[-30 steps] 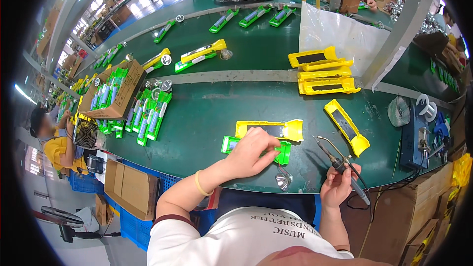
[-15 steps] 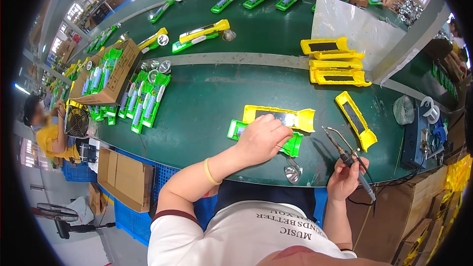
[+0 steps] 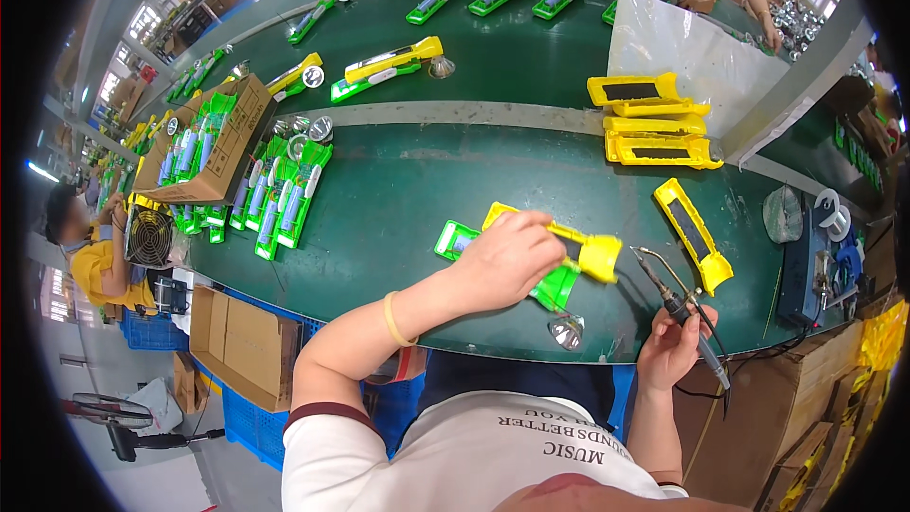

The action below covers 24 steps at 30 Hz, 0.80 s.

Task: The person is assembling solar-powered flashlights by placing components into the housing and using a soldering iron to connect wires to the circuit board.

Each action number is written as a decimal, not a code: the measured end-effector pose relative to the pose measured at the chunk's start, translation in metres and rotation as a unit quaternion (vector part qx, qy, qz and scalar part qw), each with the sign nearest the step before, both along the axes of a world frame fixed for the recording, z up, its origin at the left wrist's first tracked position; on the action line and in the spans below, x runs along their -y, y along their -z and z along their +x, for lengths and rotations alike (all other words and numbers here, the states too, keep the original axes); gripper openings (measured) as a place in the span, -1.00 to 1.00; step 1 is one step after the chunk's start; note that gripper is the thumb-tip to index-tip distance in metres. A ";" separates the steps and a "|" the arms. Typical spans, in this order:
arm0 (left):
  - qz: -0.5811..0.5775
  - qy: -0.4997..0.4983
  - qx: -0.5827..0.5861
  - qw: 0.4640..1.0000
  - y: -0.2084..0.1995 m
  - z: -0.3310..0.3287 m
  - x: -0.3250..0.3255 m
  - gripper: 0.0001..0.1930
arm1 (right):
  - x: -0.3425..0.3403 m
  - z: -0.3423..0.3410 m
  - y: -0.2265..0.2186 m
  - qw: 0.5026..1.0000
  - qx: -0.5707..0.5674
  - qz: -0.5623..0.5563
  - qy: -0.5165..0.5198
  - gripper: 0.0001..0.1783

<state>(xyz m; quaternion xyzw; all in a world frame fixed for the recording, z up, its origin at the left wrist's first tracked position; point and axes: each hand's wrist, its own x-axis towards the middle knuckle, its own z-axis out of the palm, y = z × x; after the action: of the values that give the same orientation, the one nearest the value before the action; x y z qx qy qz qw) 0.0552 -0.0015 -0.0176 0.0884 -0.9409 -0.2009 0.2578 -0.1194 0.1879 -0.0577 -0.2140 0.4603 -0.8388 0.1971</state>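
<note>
My left hand (image 3: 512,261) is closed on a yellow flashlight shell half (image 3: 599,258) with a dark panel, which lies tilted over a green flashlight shell half (image 3: 555,290). The fingers cover much of the yellow piece, and its right end is slightly blurred. A blue cylindrical cell shows at the green half's left end. Just below, near the table edge, rests a shiny reflector cup (image 3: 566,331). My right hand (image 3: 669,349) grips a soldering iron (image 3: 677,307) with a thin curved metal tube beside it; the tip points up and left, apart from the shells.
Another yellow shell half (image 3: 694,235) lies to the right, with several more stacked behind. A cardboard box (image 3: 232,147) of green halves stands at left beside a green pile. At far right are a blue soldering station (image 3: 798,270) and a solder spool (image 3: 832,218). Co-workers sit nearby.
The yellow shell half in my left hand has turned, its right end swinging down toward me and slightly right. My right hand still holds the soldering iron, nearly unmoved.
</note>
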 end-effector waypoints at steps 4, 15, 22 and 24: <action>-0.004 0.091 0.013 0.996 -0.001 0.006 0.004 -0.89 | -0.001 -0.001 0.001 1.000 -0.005 0.009 -0.026 -0.73; -0.001 0.051 0.000 0.999 0.009 -0.006 -0.016 -0.88 | 0.009 0.002 -0.003 0.998 -0.045 0.003 -0.044 -0.70; 0.004 0.060 0.026 0.998 0.002 0.001 -0.012 -0.84 | 0.008 0.009 -0.013 0.991 -0.047 0.010 -0.124 -0.52; 0.002 0.053 0.035 0.998 0.003 0.003 -0.011 -0.86 | 0.012 0.018 -0.015 0.990 -0.034 0.005 -0.135 -0.51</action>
<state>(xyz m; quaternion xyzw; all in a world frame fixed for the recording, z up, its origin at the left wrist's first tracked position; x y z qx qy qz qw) 0.0587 0.0092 -0.0206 0.0460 -0.9524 -0.2128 0.2135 -0.1012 0.1755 -0.0429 -0.3014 0.4380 -0.7944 0.2936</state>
